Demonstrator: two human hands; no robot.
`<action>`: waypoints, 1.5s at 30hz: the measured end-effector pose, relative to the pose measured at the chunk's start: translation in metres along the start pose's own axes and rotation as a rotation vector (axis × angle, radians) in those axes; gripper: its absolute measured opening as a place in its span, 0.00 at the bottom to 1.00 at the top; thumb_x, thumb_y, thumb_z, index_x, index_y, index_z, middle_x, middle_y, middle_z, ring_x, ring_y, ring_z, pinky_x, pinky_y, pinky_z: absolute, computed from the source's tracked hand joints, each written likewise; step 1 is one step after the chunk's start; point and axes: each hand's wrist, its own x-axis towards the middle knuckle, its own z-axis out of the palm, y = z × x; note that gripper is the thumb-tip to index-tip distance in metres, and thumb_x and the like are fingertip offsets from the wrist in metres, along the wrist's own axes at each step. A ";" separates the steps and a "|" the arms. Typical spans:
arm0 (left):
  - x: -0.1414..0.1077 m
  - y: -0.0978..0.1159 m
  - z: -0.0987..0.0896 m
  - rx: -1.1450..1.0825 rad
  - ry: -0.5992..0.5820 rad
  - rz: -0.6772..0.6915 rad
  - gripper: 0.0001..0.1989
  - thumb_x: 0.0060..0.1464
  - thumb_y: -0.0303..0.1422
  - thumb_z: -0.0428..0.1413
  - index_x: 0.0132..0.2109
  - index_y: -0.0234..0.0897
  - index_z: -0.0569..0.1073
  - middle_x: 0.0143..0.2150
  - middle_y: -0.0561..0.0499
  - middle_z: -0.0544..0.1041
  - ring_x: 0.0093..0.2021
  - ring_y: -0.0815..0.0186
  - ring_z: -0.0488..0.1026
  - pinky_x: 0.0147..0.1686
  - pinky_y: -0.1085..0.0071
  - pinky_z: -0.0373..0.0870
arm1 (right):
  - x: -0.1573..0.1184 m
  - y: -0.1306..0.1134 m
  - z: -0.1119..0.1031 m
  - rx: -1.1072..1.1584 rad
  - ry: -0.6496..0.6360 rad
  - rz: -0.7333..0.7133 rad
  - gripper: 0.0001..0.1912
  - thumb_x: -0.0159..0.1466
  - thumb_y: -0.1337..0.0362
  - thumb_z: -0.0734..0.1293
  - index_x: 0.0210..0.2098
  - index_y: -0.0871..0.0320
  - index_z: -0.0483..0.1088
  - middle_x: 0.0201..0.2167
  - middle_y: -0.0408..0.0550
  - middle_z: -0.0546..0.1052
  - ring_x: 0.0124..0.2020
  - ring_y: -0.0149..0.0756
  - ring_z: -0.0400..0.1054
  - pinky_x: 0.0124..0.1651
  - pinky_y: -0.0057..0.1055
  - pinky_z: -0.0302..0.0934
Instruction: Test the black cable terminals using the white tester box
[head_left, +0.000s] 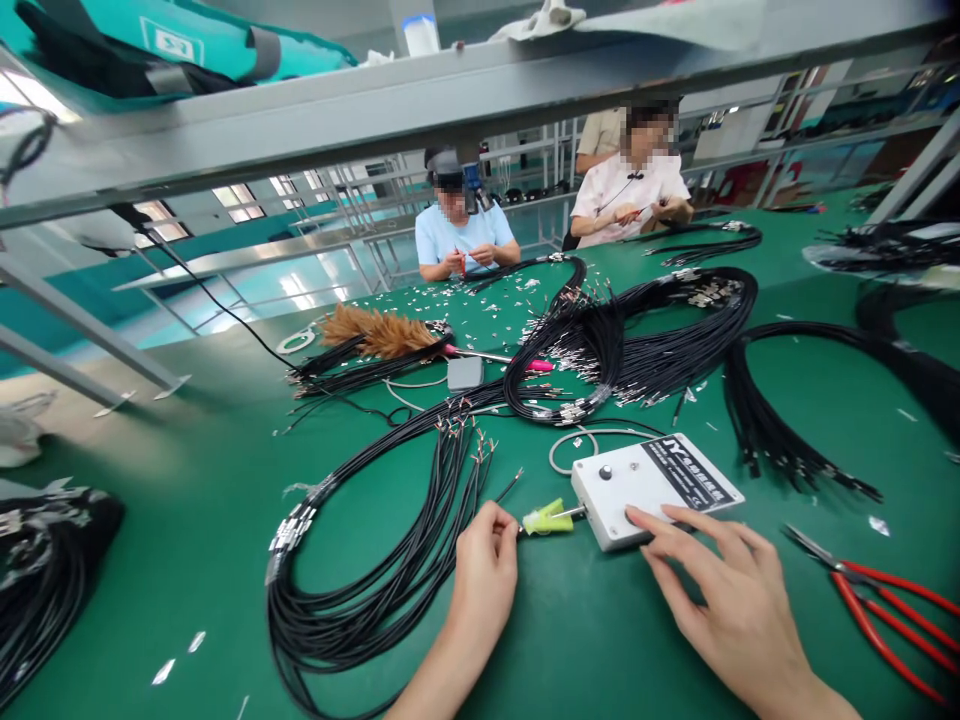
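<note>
My left hand (pixel 487 560) is closed in a pinch. A short dark bit of cable shows at its fingertips, facing a yellow-green clip (pixel 550 517); most of that cable is hidden by my fingers. The clip sits on a metal shaft coming out of a white box (pixel 626 487) with a black knob and a black label. My right hand (pixel 724 590) is open, its fingers spread, the fingertips resting on the near edge of the box. Left of my left hand curves a bundle of black cables (pixel 330 610) with bare copper ends and a taped band.
Red-handled pliers (pixel 885 600) lie at the right. Behind are more coiled cable bundles (pixel 675 350), a brown duster (pixel 379 332), a small grey box (pixel 465 374) and scattered scraps. Two people (pixel 469 235) work across the green table (pixel 202 520). A metal shelf beam (pixel 315 110) crosses above.
</note>
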 end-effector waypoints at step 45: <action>-0.078 0.013 -0.010 -0.169 -0.229 0.087 0.11 0.62 0.35 0.49 0.32 0.38 0.68 0.27 0.55 0.65 0.24 0.70 0.61 0.24 0.75 0.56 | 0.003 -0.082 -0.001 0.829 -0.440 0.326 0.11 0.70 0.67 0.55 0.31 0.55 0.62 0.28 0.44 0.69 0.31 0.34 0.64 0.34 0.29 0.59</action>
